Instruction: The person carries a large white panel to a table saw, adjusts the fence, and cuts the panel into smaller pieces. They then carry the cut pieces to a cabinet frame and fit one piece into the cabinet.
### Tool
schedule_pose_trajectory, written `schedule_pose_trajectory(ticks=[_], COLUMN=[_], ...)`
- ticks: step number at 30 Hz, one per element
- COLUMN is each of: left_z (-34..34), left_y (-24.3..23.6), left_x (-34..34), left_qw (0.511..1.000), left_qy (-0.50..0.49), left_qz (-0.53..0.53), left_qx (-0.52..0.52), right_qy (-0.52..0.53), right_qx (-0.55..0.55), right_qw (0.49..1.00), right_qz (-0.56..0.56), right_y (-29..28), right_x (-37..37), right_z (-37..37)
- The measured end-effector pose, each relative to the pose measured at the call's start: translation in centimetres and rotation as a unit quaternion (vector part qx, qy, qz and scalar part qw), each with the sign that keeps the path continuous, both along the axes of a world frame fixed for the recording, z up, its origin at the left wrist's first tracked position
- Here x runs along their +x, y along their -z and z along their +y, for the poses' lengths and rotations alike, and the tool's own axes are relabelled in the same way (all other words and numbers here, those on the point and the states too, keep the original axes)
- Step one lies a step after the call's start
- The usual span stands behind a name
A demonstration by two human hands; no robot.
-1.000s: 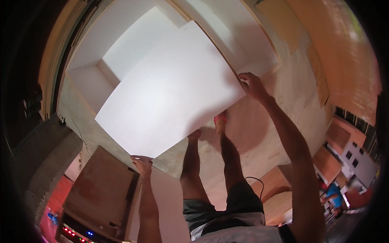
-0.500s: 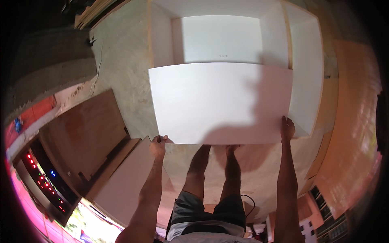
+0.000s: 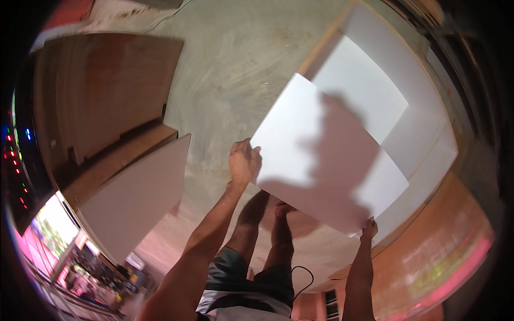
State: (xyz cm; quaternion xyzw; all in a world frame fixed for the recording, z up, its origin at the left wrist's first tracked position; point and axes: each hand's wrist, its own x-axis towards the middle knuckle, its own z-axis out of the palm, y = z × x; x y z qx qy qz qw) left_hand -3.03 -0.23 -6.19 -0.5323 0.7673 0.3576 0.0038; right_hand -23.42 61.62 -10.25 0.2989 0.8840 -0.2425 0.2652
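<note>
A white rectangular panel is held between my two hands, tilted across the view with my shadow on it. My left hand grips its left edge, thumb over the top face. My right hand is closed on the corner nearest me at the right. Beyond the panel lies a white open-fronted cabinet box with bare wood-coloured edges. The panel overlaps part of its opening, and whether the two touch I cannot tell.
Brown boards stand at the left, with another pale panel leaning beside them. Small coloured lights glow at the far left. An orange-brown sheet is at the right. A black cable curls by my legs on the concrete floor.
My view has turned left, so the cabinet and panel now appear rotated and farther right. Both hands keep their hold on the panel; the left hand appears higher, the right lower.
</note>
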Motion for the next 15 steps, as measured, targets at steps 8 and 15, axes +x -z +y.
schedule_pose_trajectory(ticks=[8, 15], left_z=[-0.6, -0.9], left_y=[1.1, 0.3], left_x=[-0.7, -0.6], left_qw=[0.998, 0.998], left_qy=[-0.06, -0.059], left_qz=[0.027, 0.025], left_qx=[0.019, 0.022], right_qy=[0.131, 0.13], right_qx=[-0.024, -0.032], right_qw=[0.99, 0.99], right_qz=[-0.043, -0.053], right_y=[-1.3, -1.7], right_x=[-1.6, -1.9], right_z=[-1.2, -0.7])
